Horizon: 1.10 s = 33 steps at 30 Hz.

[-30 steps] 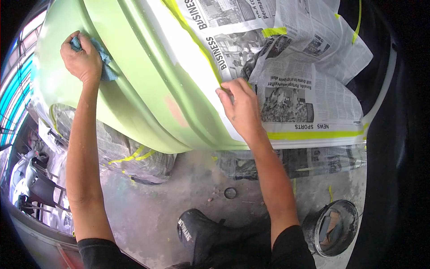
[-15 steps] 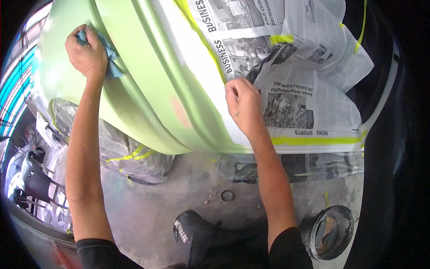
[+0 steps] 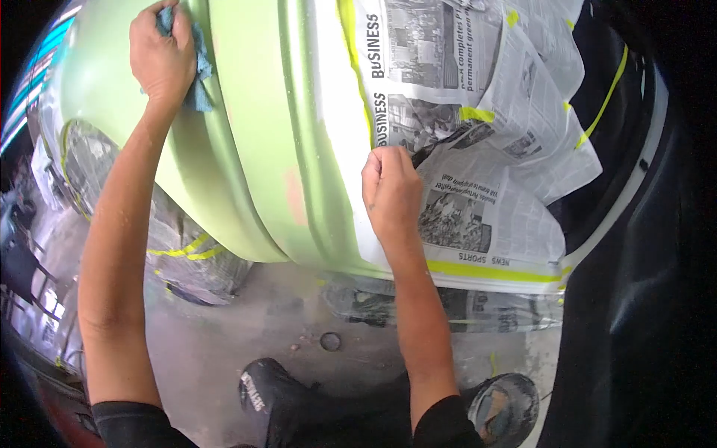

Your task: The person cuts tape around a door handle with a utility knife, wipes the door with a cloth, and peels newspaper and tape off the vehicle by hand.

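Observation:
My left hand [image 3: 160, 56] is closed round a crumpled blue cloth [image 3: 200, 71] and rests on the green-painted car panel [image 3: 258, 134] at the upper left. My right hand [image 3: 393, 183] is curled into a fist over the white strip of the panel, at the edge of the newspaper [image 3: 455, 209]. Whatever its fingers might hold is hidden. Yellow tape [image 3: 356, 67] runs along the paper's left edge, above this hand.
A black bucket [image 3: 508, 407] with things inside stands on the floor at the lower right. A dark ring [image 3: 329, 342] lies on the floor. Plastic-covered wheels [image 3: 187, 257] sit under the panel; a dark car body edge [image 3: 635, 179] curves down the right.
My left hand has moved up along the panel with the cloth. The view has shifted, so the floor, bucket and newspaper sit further left. My right hand stays curled near the newspaper's edge.

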Available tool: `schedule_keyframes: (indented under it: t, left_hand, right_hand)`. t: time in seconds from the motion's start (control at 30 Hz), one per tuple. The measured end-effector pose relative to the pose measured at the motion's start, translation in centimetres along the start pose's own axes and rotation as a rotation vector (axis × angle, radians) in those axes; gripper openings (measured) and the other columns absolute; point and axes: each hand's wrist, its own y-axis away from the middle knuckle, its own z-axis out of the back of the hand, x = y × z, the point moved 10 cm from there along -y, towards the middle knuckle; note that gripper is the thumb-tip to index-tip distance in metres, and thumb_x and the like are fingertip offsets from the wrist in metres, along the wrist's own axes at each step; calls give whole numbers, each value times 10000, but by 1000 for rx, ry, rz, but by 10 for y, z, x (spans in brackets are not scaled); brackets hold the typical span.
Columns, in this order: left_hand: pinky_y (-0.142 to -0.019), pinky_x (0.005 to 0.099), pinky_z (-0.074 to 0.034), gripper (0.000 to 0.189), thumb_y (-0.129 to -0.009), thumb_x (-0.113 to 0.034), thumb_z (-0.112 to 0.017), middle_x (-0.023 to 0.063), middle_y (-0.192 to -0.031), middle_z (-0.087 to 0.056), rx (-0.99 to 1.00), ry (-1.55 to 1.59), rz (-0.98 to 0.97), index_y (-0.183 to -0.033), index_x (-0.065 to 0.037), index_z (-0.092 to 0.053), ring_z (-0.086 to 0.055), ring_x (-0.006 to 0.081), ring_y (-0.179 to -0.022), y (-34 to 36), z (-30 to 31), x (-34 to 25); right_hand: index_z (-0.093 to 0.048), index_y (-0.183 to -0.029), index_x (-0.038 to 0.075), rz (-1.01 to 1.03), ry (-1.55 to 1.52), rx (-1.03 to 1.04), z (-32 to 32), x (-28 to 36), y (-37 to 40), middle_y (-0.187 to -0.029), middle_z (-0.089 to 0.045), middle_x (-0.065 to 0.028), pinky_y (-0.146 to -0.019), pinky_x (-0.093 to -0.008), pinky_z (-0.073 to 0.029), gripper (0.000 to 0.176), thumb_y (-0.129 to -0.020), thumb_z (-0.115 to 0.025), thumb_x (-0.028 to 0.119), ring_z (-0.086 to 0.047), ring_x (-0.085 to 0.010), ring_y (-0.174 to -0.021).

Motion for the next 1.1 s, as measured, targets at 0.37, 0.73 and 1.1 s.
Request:
schedule_keyframes:
  t: [0.37,0.73,1.1]
  left_hand:
    - [-921,460,-482,226,-971,-148,-595,232,-1100,-637,57,36,146,-1151,-12,-602,-627,410,-1032,5,10,-13]
    - [-889,463,-481,191,-958,-107,-581,226,-1086,-620,77,82,142,-1122,-9,-585,-617,410,-1012,1,5,-10]
    - [-875,465,-484,190,-945,-96,-589,216,-1060,-622,24,7,75,-1119,-22,-596,-616,412,-995,3,9,-11]
  right_hand:
    - [-637,-1005,23,-20,-128,-12,1,1,-5,-905,-635,-167,-709,-475,-514,106,-943,-666,104,-643,-383,-806]
    - [-566,-923,19,-90,-29,38,-7,-5,-15,-875,-612,-188,-703,-498,-512,95,-950,-615,95,-633,-417,-778]
    - [-589,-988,2,-35,-115,48,3,7,-19,-944,-622,-200,-732,-496,-514,129,-979,-627,126,-641,-412,-822]
